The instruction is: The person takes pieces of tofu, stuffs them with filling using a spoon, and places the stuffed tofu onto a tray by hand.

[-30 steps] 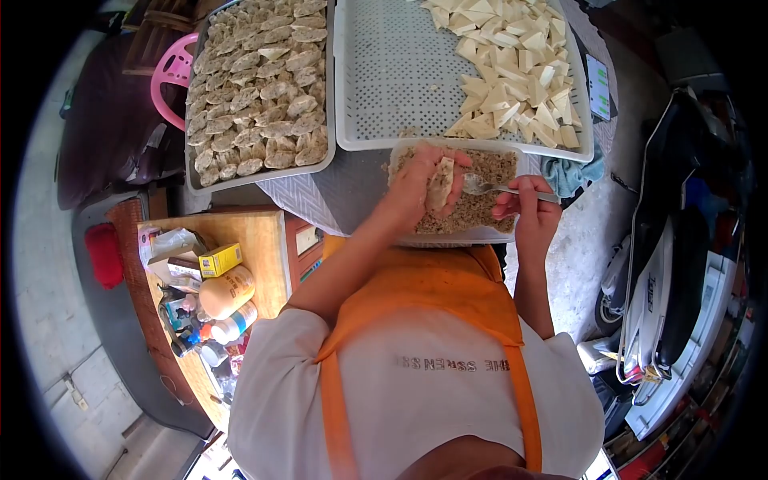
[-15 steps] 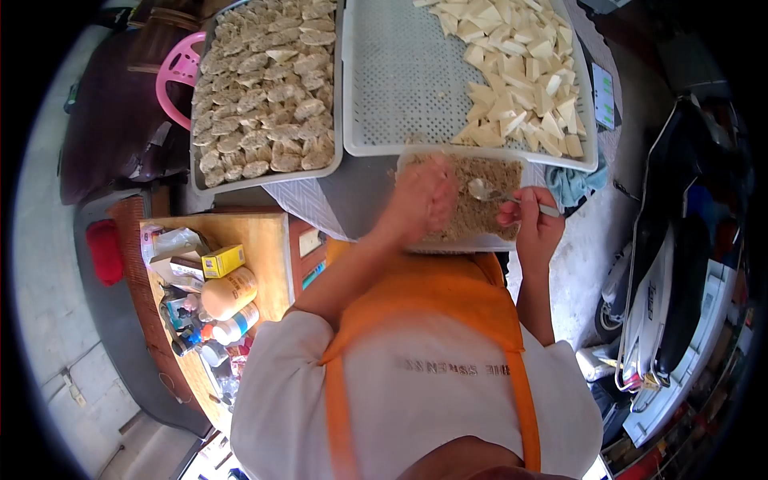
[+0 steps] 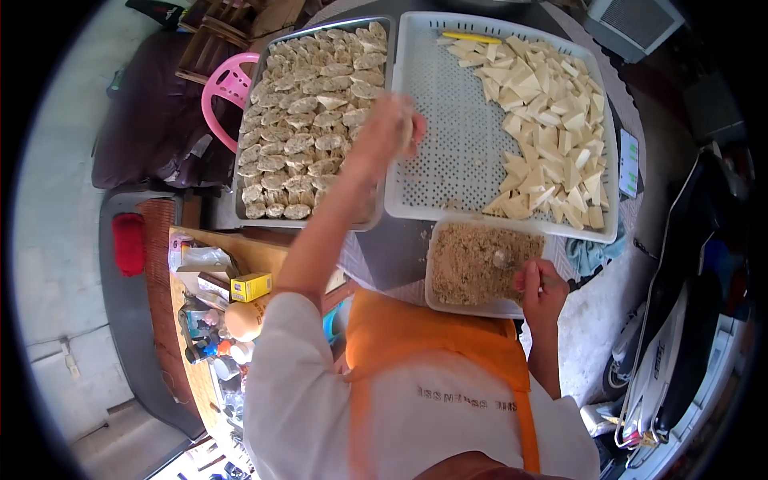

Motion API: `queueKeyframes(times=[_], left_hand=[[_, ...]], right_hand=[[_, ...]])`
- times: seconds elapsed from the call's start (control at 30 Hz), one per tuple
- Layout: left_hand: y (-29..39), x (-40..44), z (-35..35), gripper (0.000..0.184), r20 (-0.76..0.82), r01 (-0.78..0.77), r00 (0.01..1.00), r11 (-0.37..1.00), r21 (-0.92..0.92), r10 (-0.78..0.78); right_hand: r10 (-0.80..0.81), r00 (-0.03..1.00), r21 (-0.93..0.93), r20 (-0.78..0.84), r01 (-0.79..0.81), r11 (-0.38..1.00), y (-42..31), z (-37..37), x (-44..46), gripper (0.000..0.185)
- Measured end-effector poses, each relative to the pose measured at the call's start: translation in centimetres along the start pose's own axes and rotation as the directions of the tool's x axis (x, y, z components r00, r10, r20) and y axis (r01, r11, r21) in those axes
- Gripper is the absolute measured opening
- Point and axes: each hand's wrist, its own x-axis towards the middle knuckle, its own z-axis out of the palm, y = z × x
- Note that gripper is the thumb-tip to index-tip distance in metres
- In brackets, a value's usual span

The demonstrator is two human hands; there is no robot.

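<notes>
My right hand (image 3: 544,292) is closed around a metal spoon (image 3: 502,258), whose bowl rests on the brown minced filling (image 3: 472,268) in a white plastic tub (image 3: 434,294). My left hand (image 3: 398,128) is over the right edge of the metal tray (image 3: 390,48), beside the white perforated tray (image 3: 448,120). Its fingers look curled, with something pale between them, but motion blur hides what it is. Rows of filled, coated pieces (image 3: 300,144) cover the metal tray. Pale cut triangles (image 3: 552,128), like tofu, are heaped on the right side of the perforated tray.
A yellow-handled tool (image 3: 472,37) lies at the perforated tray's far edge. A phone (image 3: 629,164) and a blue cloth (image 3: 592,254) are to the right. A pink chair back (image 3: 224,92) stands left of the trays. A wooden cabinet (image 3: 272,254) bears bottles and a yellow box (image 3: 251,286).
My left hand has moved from above the tub up to the gap between the trays. My right hand stays at the tub with the spoon. The camera view has shifted.
</notes>
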Motion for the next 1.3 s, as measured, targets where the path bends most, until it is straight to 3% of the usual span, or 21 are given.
queueKeyframes(times=[0.07, 0.13, 0.17, 0.2, 0.4, 0.43, 0.53, 0.57, 0.6, 0.67, 0.73, 0.8, 0.87, 0.97, 1.07, 1.17, 1.27, 1.3], left_hand=[[0.2, 5.6, -3.9, 0.032, -0.141, -0.099, 0.978, 0.940, 0.327, 0.152], [0.6, 10.1, -7.3, 0.033, -0.194, -0.224, 0.940, 0.938, 0.265, 0.279], [0.1, 14.0, -11.5, 0.032, -0.143, -0.191, 0.901, 0.671, 0.717, 0.409], [0.0, 17.1, -15.2, 0.032, -0.033, -0.089, 0.870, 0.222, 0.971, 0.492], [2.1, 21.2, -17.9, 0.032, -0.143, 0.012, 0.875, 0.275, 0.961, 0.463], [2.4, 20.8, -17.1, 0.027, -0.143, 0.052, 0.899, 0.223, 0.973, 0.413], [0.8, 22.8, -19.2, 0.022, 0.111, -0.138, 0.901, 0.032, 0.990, 0.420], [1.8, 22.0, -17.4, 0.018, 0.252, -0.213, 0.881, -0.139, 0.967, 0.401], [1.6, 22.6, -16.8, 0.017, 0.278, -0.212, 0.802, -0.183, 0.960, 0.529], [1.9, 21.9, -12.8, 0.019, 0.347, -0.333, 0.636, -0.161, 0.929, 0.689], [1.3, 21.3, -7.6, 0.019, 0.253, -0.278, 0.813, -0.032, 0.960, 0.525], [-0.4, 21.3, -3.7, 0.020, 0.387, -0.429, 0.831, 0.017, 0.903, 0.400], [-3.5, 22.4, -0.8, 0.021, 0.473, -0.509, 0.798, -0.002, 0.861, 0.373], [-5.9, 22.2, 3.3, 0.025, 0.394, -0.464, 0.782, 0.030, 0.885, 0.483], [-6.7, 21.5, 5.6, 0.028, 0.274, -0.329, 0.866, 0.064, 0.942, 0.418], [-7.4, 20.9, 6.1, 0.023, 0.207, -0.277, 0.873, 0.099, 0.956, 0.441], [-8.0, 20.1, 5.3, 0.023, 0.274, -0.371, 0.788, 0.070, 0.926, 0.552], [-8.3, 20.0, 4.9, 0.025, 0.231, -0.382, 0.797, 0.171, 0.908, 0.558]], right_hand=[[-0.016, 1.000, 0.005, 0.007, 0.016, 1.000, 0.5, 0.0, 0.0, 0.016], [-0.060, 0.998, -0.027, -0.001, 0.060, 0.998, 1.1, 0.1, -0.1, 0.015], [-0.058, 0.998, -0.039, 0.005, 0.058, 0.998, 0.7, 0.1, 0.0, 0.013], [-0.056, 0.998, -0.023, -0.003, 0.056, 0.998, 0.7, 0.1, 0.1, 0.013], [-0.050, 0.999, 0.033, 0.001, 0.050, 0.998, 1.0, 0.2, 0.0, 0.015], [-0.049, 0.999, 0.039, 0.005, 0.049, 0.998, 1.0, 0.2, 0.1, 0.015], [-0.043, 0.999, 0.028, 0.012, 0.043, 0.999, 0.9, 0.0, 0.0, 0.014], [-0.050, 0.999, 0.011, 0.020, 0.050, 0.999, 0.8, -0.1, 0.2, 0.013], [-0.059, 0.998, -0.005, 0.030, 0.059, 0.998, 0.8, -0.2, 0.3, 0.013], [-0.058, 0.998, 0.001, 0.022, 0.057, 0.998, 0.7, -0.1, 0.3, 0.013], [-0.057, 0.998, 0.011, 0.025, 0.057, 0.998, 0.6, -0.1, 0.4, 0.013], [-0.047, 0.999, 0.016, 0.009, 0.047, 0.999, 0.3, 0.0, 0.5, 0.013], [-0.050, 0.999, 0.010, -0.001, 0.050, 0.999, 0.1, 0.1, 0.6, 0.013], [-0.063, 0.998, 0.008, -0.010, 0.063, 0.998, 0.0, 0.1, 0.4, 0.013], [-0.065, 0.998, -0.016, 0.004, 0.065, 0.998, 0.2, 0.1, 0.2, 0.012], [-0.073, 0.997, 0.005, -0.018, 0.073, 0.997, 0.4, 0.2, 0.2, 0.012], [-0.095, 0.995, 0.005, -0.030, 0.095, 0.995, 0.5, 0.3, 0.2, 0.012], [-0.101, 0.994, 0.002, -0.030, 0.101, 0.995, 0.5, 0.2, 0.1, 0.012]])
